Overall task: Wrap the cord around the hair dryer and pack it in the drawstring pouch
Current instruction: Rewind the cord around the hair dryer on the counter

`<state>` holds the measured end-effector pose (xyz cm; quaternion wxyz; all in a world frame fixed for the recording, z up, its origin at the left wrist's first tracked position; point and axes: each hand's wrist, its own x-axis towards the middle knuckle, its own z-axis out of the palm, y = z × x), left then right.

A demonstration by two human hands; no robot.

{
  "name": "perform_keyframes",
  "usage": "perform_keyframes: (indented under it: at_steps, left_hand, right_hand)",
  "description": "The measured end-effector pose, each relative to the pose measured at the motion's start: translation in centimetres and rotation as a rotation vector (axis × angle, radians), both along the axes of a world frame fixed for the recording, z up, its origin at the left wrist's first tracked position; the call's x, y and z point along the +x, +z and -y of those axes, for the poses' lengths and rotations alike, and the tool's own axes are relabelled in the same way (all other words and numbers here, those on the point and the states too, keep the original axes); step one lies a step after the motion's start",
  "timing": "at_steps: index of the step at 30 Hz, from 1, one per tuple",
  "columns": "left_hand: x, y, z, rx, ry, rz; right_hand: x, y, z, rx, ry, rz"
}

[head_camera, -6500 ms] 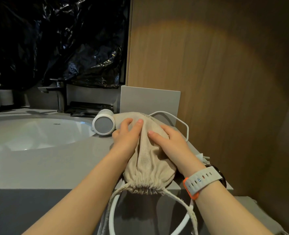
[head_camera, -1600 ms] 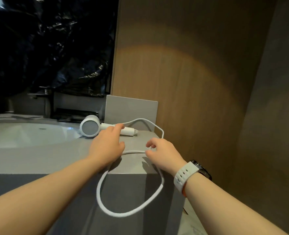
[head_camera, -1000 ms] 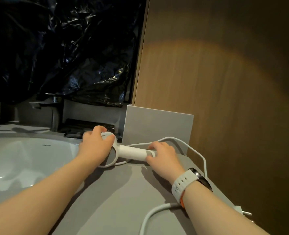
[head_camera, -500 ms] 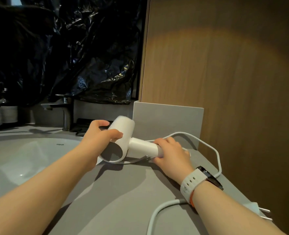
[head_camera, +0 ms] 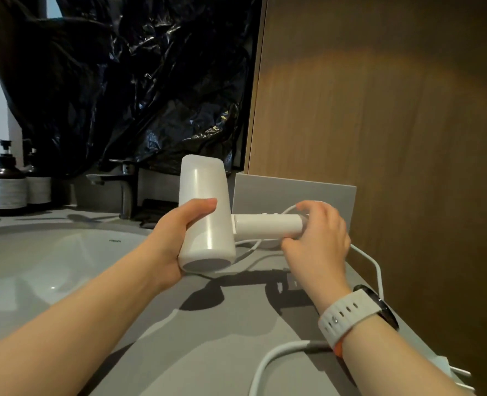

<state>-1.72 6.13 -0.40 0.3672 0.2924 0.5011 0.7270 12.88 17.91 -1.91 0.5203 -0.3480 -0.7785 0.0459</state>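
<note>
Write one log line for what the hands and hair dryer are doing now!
left hand: grips hair dryer barrel | right hand: holds handle end | cord: loose on counter, unwrapped

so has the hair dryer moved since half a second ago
Yes. The hair dryer has been lifted and turned; its barrel now rises above the top edge of the grey panel behind it.

1. We are seeing the white hair dryer [head_camera: 205, 221] sitting mid-frame, barrel upright and tilted, handle pointing right.
2. Its white cord [head_camera: 276, 357] is looping loose from the handle end, trailing toward the lower right of the frame.
</note>
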Motion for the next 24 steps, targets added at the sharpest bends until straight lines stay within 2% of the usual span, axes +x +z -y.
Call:
perform_keyframes:
  at_steps: [3, 5, 8, 10, 13, 16, 19, 24]
  left_hand:
    - [-0.2, -0.1, -0.2, 0.060, 0.027, 0.045]
    - [-0.6, 0.0, 0.0, 0.110, 0.034, 0.100]
    - [-0.5, 0.0, 0.3, 0.158, -0.007, 0.144]
    - [-0.3, -0.2, 0.2, 0.134, -0.039, 0.085]
    - [0.4, -0.3, 0.2, 0.055, -0.100, -0.020]
    - [1.0, -0.6, -0.2, 0.018, -0.150, 0.029]
    - [1.2, -0.9, -0.6, 0.036, -0.115, 0.064]
    - [0.7, -0.3, -0.5, 0.116, -0.056, -0.044]
  right_hand:
    - [0.1, 0.8, 0.9, -0.252, 0.143, -0.431]
    - [0.1, 1.2, 1.3, -0.527, 0.325, -0.697]
    - [-0.3, 1.5, 1.8, -1.005, 0.590, -0.892]
    - [-0.4, 1.6, 2.1, -1.156, 0.723, -0.943]
    - [0.0, 1.5, 2.3, -1.213, 0.832, -1.129]
    - [0.5, 1.9, 2.0, -1.237, 0.855, -1.309]
    - [0.9, 1.9, 2.0, -1.240, 0.867, -1.311]
    - [1.3, 2.3, 1.8, -1.225, 0.937, -1.368]
